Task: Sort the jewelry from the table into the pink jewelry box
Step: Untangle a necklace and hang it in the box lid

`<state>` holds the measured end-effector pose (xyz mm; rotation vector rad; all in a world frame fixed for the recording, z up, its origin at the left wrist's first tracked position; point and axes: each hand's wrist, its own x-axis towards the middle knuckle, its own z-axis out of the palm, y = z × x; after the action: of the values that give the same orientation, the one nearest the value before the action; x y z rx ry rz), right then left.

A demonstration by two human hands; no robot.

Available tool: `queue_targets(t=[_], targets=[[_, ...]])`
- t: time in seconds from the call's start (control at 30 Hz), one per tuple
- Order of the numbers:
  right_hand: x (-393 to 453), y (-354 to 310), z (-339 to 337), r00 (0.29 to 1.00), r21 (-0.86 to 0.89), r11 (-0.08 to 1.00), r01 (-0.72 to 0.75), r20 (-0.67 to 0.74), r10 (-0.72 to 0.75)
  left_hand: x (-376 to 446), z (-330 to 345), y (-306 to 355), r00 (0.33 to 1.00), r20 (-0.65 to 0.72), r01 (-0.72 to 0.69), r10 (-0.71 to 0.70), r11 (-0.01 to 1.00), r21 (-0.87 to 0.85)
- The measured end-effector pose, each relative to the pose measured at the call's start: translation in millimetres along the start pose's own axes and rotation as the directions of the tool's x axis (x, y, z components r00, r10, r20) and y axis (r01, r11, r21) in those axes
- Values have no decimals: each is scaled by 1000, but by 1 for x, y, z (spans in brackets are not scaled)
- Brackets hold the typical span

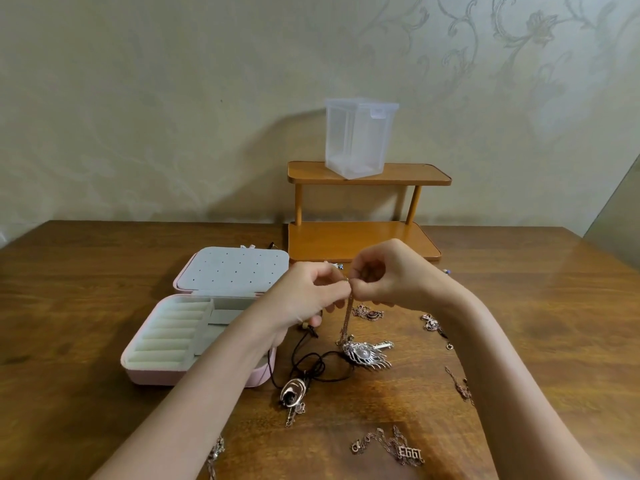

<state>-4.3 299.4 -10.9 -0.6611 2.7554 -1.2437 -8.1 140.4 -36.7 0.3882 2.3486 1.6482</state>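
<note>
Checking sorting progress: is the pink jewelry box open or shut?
Open. The pink jewelry box has its lid folded back flat, showing the ring rolls; visible compartments look empty.

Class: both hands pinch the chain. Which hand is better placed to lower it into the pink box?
Probably left: the left hand is nearer the pink box; the right hand holds the chain farther away.

You have two hands in view, the left hand (313, 296) and the right hand (388, 271). One pink jewelry box (194, 337) lies open, one wooden shelf (367, 209) stands behind, and one clear plastic container (358, 136) sits on it. Roughly eight jewelry pieces lie scattered; some overlap, so the count is uncertain.
</note>
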Motion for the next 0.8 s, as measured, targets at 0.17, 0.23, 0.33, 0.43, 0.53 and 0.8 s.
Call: queue_targets(t=[0.17,0.23,0.33,0.43,0.53,0.8], targets=[[-2,6,-1,999,218,976,14,-49,-3,3,2,-2,995,-99,-42,22,979,-200],[-1,7,-1,999,242,970,23,-46,-12,4,3,-3,989,-142,-67,42,983,-173],[-3,9,-4,1000,307,952,24,-16,-20,2,1,-2,988,-136,-91,77,991,-98],[-6,9,-9,999,304,953,2,30,-12,1,-1,0,988,-109,-112,107,993,-42],[-5,9,-9,999,222,975,11,30,-18,0,-3,1,987,-98,-128,127,992,-9],[1,0,-1,996,-197,978,68,74,-54,0,0,-2,998,-42,-48,51,995,85]])
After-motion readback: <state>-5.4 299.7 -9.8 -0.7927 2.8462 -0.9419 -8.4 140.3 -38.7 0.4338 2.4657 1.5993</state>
